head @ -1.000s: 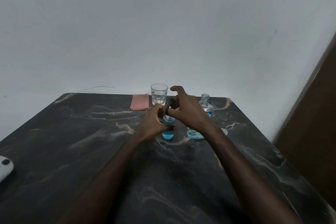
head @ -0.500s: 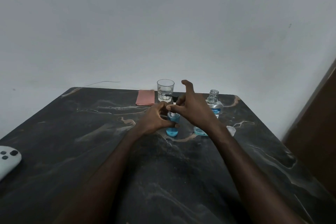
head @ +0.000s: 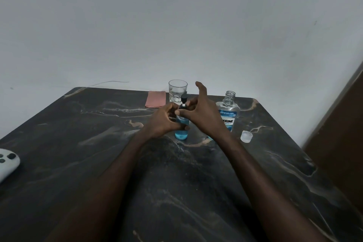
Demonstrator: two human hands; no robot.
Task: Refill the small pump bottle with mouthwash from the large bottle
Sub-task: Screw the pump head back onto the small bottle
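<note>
The small pump bottle [head: 181,134] stands on the dark marble table [head: 98,143], holding blue mouthwash, its black pump head sticking up between my hands. My left hand [head: 164,122] grips the bottle's body. My right hand [head: 200,113] pinches the pump collar at the neck with thumb and a finger, the index finger raised. The large mouthwash bottle [head: 227,113] stands uncapped just right of my right hand, with little liquid in it. Its clear cap [head: 246,136] lies on the table to its right.
A drinking glass [head: 177,91] with some water stands behind the pump bottle, a folded pink cloth [head: 156,99] to its left. A white controller [head: 6,163] lies at the table's left edge. A brown panel [head: 341,133] stands at the right.
The view has shifted, so the objects sit more to the right. My right hand has turned at the pump collar; the black pump head now shows above my fingers. My left hand keeps its grip.
</note>
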